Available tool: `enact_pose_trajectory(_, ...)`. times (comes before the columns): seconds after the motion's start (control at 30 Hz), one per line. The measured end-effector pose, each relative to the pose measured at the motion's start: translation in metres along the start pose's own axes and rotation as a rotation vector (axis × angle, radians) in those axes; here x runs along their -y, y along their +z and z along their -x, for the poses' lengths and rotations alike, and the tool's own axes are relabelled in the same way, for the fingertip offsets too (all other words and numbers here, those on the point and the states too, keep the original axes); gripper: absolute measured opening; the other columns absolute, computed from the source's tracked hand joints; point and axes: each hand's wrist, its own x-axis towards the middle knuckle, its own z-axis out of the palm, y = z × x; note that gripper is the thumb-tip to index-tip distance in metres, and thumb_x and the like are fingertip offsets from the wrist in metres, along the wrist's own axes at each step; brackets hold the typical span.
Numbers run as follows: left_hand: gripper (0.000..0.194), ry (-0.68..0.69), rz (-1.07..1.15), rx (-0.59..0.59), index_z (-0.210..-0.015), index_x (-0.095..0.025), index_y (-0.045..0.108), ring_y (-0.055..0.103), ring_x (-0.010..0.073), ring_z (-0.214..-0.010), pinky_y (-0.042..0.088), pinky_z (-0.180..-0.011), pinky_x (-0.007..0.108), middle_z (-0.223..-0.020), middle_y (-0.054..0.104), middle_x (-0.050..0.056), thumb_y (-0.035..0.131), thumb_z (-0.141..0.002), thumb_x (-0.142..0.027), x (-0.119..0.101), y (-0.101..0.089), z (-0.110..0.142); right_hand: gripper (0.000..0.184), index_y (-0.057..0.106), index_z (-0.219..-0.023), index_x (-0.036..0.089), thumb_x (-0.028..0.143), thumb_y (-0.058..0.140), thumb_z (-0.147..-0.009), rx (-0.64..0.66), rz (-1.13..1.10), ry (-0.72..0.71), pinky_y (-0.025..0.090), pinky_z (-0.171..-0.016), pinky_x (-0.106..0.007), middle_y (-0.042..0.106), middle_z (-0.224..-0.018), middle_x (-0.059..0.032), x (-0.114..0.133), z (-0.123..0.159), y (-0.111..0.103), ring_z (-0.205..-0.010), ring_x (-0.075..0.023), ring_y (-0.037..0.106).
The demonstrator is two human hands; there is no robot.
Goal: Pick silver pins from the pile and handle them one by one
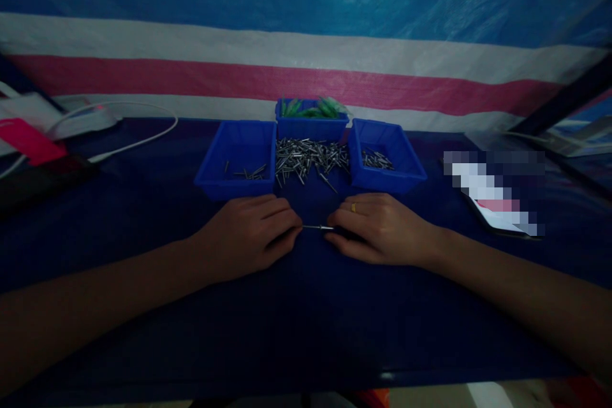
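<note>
A thin metal blind rivet lies level between my two hands, just above the table. My left hand pinches the end of its long pin between thumb and forefinger. The thicker end reaches the fingertips of my right hand, which are closed around it; a ring sits on one finger. Behind my hands a pile of loose rivets is spread on the blue table. Some rivets lie in the left blue bin, and a small heap rests in the right blue bin.
A third blue bin with green items in clear plastic stands at the back. On the right lies a phone, partly pixelated. A white cable and a dark object are at the left. A striped sheet hangs behind.
</note>
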Motion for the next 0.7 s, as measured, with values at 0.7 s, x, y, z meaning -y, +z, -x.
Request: enact_pose_trajectory(0.7,0.020,-0.005,0.004,-0.013,-0.088,-0.016,0.064,0.062,0.0121,-0.070,0.048,-0.063,0.023,-0.081,0.067,0.002,0.047,-0.096,-0.022,-0.0009,-0.0015,-0.0013,0.025,0.057,-0.082,0.016,0.024,0.041,-0.099,0.003,-0.006,0.032,0.038,-0.059,-0.022,0.058,-0.067,-0.0006,-0.0002,0.0019,0.0008,-0.060,-0.0109,0.051)
